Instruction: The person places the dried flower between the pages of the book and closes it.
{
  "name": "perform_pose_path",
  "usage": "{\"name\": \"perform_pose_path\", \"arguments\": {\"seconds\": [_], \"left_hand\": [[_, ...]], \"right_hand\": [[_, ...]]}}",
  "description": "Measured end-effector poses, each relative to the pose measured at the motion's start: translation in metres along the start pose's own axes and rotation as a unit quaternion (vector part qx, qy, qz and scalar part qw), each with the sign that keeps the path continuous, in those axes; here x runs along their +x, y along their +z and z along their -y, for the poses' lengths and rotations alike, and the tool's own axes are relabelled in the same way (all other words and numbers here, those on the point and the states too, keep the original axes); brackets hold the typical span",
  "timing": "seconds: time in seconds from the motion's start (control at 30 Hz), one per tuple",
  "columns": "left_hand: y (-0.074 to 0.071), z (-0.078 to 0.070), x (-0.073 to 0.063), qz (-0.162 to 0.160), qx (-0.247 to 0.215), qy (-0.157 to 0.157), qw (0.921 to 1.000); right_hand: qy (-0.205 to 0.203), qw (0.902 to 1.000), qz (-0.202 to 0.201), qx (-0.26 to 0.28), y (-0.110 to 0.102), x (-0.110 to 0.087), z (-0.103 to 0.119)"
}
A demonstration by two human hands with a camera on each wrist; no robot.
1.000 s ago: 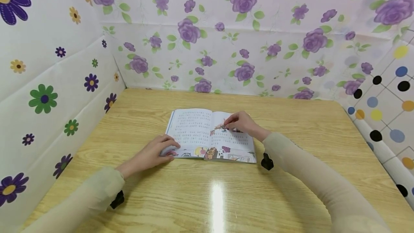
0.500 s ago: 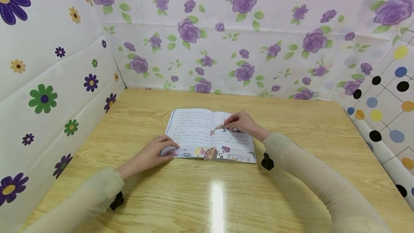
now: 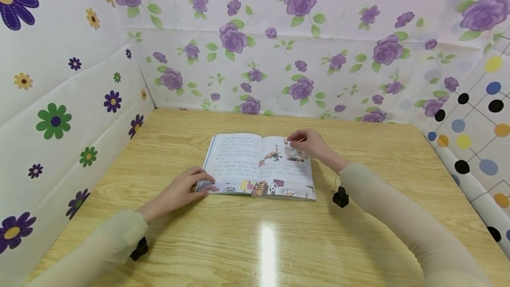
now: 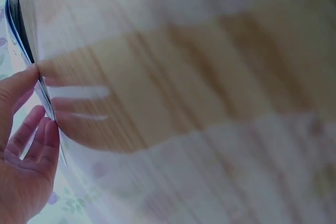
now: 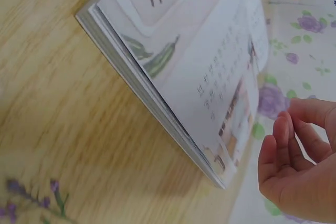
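Observation:
An open book point(image 3: 235, 154) with printed text and coloured pictures lies on the wooden table. My left hand point(image 3: 185, 189) holds its near left corner, the fingers over the page and the thumb at the near edge. In the left wrist view, the thumb and fingertips point(image 4: 51, 124) meet the book's edge point(image 4: 26, 40). Over the upper right of the right-hand page is my right hand point(image 3: 312, 144), loosely bent, with nothing seen in it. The right wrist view has this hand point(image 5: 299, 156) beside the book's far corner, thumb and index close together.
The wooden table point(image 3: 223, 242) is glossy and reflects a bright light strip. Flowered cloth point(image 3: 255, 56) hangs behind it, with another flowered sheet point(image 3: 79, 92) on the left and a dotted one point(image 3: 478, 145) on the right. A small black device point(image 3: 340, 197) hangs below the right wrist.
My right hand has moved from the picture on the right-hand page up and right toward that page's top edge, uncovering the picture. My left hand has shifted slightly left, still at the corner.

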State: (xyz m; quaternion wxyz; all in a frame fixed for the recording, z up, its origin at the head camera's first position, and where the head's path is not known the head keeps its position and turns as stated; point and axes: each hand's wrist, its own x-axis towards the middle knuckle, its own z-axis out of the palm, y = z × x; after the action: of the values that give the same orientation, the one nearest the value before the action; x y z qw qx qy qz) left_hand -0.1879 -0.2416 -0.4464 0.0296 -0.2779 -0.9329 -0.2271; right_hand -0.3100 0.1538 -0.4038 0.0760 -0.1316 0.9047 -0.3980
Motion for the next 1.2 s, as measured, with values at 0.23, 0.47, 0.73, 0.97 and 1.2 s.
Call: {"name": "perform_pose_path", "arguments": {"seconds": [0.23, 0.47, 0.73, 0.97, 1.2], "left_hand": [[-0.001, -0.001, 0.001, 0.000, 0.009, -0.007, 0.9999], [0.000, -0.002, 0.000, 0.005, 0.006, -0.020, 0.9998], [-0.001, -0.001, 0.002, 0.004, 0.009, -0.017, 0.9998], [-0.002, 0.001, 0.002, 0.002, 0.004, -0.013, 0.9999], [0.000, 0.002, 0.002, -0.002, 0.002, -0.016, 0.9999]], "right_hand": [[-0.038, 0.9982, -0.040, -0.023, -0.017, -0.013, -0.010], [-0.065, 0.9951, -0.056, -0.049, -0.025, -0.031, -0.022], [-0.062, 0.9959, -0.052, -0.042, -0.029, -0.040, -0.036], [-0.059, 0.9964, -0.048, -0.037, -0.025, -0.045, -0.045], [-0.054, 0.9975, -0.037, -0.026, -0.017, -0.048, -0.052]]}}
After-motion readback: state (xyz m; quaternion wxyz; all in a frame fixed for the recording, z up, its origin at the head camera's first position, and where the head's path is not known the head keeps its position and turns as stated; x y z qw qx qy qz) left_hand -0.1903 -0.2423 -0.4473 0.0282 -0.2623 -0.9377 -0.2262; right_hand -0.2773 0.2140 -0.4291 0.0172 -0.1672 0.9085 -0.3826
